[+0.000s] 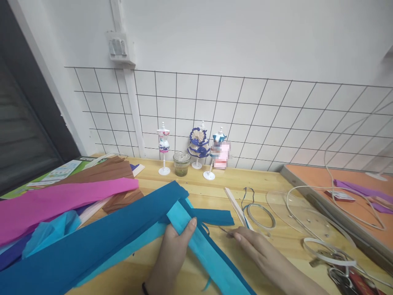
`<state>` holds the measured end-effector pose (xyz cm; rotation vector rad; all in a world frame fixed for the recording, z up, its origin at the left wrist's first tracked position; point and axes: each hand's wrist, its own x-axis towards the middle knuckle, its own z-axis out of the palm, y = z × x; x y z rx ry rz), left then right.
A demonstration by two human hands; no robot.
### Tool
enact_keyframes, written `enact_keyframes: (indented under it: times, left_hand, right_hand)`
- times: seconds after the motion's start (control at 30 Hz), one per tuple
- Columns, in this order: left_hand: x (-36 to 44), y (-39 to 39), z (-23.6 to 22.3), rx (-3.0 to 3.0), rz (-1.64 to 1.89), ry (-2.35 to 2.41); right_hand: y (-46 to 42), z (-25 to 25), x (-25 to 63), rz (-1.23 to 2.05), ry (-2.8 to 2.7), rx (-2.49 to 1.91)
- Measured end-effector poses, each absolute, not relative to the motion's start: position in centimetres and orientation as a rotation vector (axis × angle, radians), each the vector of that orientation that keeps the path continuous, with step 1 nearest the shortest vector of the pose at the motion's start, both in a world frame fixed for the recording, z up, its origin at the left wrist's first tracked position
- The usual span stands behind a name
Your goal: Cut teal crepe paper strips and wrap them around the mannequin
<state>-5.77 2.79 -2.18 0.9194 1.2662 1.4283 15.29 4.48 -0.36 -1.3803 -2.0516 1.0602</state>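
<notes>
Turquoise strip (206, 253), papery w/ a matte finish, flat and long, squared-off at the top end. L hand (175, 243) has it pinched, thumb on top, so it slants down toward the bottom edge, right over the table (199, 188). R hand (260, 248) is just beside it, fingertips closed on a thin dark sliver (225, 230), can't tell what exactly. Big dark blue piece (107, 233) runs left from there, more turquoise under it. Pink (76, 196) and crinkly brown (101, 170) sheets are piled far left. Table's pale wood w/ visible grain. At the back: 3 mini dress forms (163, 141), a glass jar (181, 164) btwn two, then black wire grid (176, 98) against a white wall (215, 37).
</notes>
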Motion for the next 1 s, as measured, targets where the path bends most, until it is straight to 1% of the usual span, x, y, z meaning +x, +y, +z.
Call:
enact_keyframes:
  times: [0.1, 0.2, 0.33, 0.47, 0.67, 0.77, 1.0]
  left_hand:
    - [-5.7, 3.1, -2.7, 0.905, 1.400, 1.207]
    - [-5.6, 3.1, -3.1, 0.916, 1.324, 1.077]
    - [-5.5, 3.0, -2.9, 0.946, 1.254, 0.975]
    - [-5.5, 3.0, -2.5, 1.036, 1.251, 1.062]
    - [-5.2, 3.0, -2.6, 1.158, 1.214, 1.268]
    - [-5.0, 2.9, -2.3, 1.194, 1.199, 1.255]
    - [-5.1, 3.1, -2.6, 1.184, 1.183, 1.334]
  right_hand:
    - [4.4, -0.5, 15.0, 1.160, -1.848, -1.347]
    - [4.4, -0.2, 13.7, 1.218, -1.764, -1.258]
    - [5.1, -0.4, 11.8, 1.354, -1.743, -1.143]
    - [5.8, -1.0, 11.3, 1.484, -1.823, -1.120]
    - [6.5, -1.0, 12.2, 1.178, -1.959, -1.209]
    - [6.6, -0.7, 12.5, 1.052, -2.005, -1.228]
    - [7.2, -1.1, 12.8, 0.877, -2.019, -1.220]
